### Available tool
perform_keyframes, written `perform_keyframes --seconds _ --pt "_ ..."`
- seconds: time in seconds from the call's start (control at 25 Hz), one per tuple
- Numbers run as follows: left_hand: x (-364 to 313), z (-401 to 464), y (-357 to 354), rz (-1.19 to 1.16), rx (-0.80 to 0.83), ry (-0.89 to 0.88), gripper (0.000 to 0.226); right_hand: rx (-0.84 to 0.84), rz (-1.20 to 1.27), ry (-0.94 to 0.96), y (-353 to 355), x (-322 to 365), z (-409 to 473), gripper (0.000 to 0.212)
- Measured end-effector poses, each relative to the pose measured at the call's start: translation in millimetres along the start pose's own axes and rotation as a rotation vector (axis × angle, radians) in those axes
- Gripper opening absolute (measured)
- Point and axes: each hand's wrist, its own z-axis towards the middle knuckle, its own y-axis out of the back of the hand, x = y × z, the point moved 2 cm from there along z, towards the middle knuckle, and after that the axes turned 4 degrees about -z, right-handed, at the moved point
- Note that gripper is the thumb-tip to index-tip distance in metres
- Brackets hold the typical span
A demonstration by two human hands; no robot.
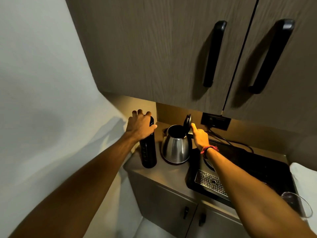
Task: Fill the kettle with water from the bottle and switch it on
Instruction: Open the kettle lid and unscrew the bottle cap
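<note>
A tall black bottle (148,152) stands upright at the left end of the counter. My left hand (139,125) wraps over its top. Just right of it sits a steel kettle (175,148) on its base, its mouth uncovered. The kettle's black lid (187,121) stands tipped up at the back. My right hand (199,136) is at the kettle's handle, with the index finger stretched up to touch the raised lid and the other fingers curled. The handle itself is hidden behind that hand.
A black tray (257,169) with a perforated metal drip grate (211,183) fills the counter's right side. A wall socket (215,121) with a dark cord sits behind it. Overhead cupboards (154,57) hang low above. A clear glass (298,203) is at the right edge. The counter's front edge (154,176) drops to cabinet doors.
</note>
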Motion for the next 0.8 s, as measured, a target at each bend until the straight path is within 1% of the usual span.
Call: perform_keyframes --seconds 0.04,0.08,0.12,0.16,0.2,0.24,0.28,0.32,0.36,0.44,0.48,0.56,0.68,0.76,0.8 --pt "1 1 3 0.014 -0.060 0.017 0.067 -0.046 -0.087 0.134 -4 6 0 0.041" --pt "1 1 6 0.045 -0.139 0.011 0.069 -0.064 -0.173 0.226 -8 17 -4 0.042" --pt "-1 -1 7 0.070 -0.224 -0.031 0.070 -0.076 -0.198 0.284 -15 19 -4 0.046" --pt "-5 -5 6 0.060 -0.293 -0.115 0.069 -0.058 -0.204 0.299 -17 23 -10 0.050" --pt "-13 -13 -3 0.005 -0.317 -0.236 0.067 -0.066 -0.183 0.310 -18 20 -6 0.054" --pt "-24 -25 -19 -0.059 -0.290 -0.368 0.063 -0.068 -0.195 0.307 -19 17 -3 0.056" --pt "-34 -40 -39 -0.100 -0.227 -0.483 0.060 -0.079 -0.193 0.313 -19 14 -1 0.057" --pt "-45 -55 -63 -0.110 -0.141 -0.547 0.059 -0.079 -0.197 0.317 -18 13 -1 0.058" --pt "-53 -68 -88 -0.110 -0.046 -0.550 0.061 -0.084 -0.179 0.325 -19 15 0 0.059" --pt "-64 -86 -136 -0.107 0.116 -0.446 0.066 -0.095 -0.206 0.343 -21 14 7 0.059" --pt "-67 -94 -156 -0.109 0.178 -0.377 0.067 -0.120 -0.233 0.361 -22 8 10 0.058" --pt "-72 -104 -186 -0.118 0.250 -0.275 0.071 -0.137 -0.286 0.378 -25 5 17 0.055" --pt "-77 -111 -205 -0.154 0.278 -0.142 0.074 -0.140 -0.383 0.385 -24 6 18 0.054" --pt "-73 -108 -208 -0.188 0.276 -0.100 0.075 -0.140 -0.440 0.374 -26 5 27 0.053" --pt "-69 -109 -203 -0.198 0.243 -0.093 0.075 -0.147 -0.456 0.381 -25 3 29 0.052"
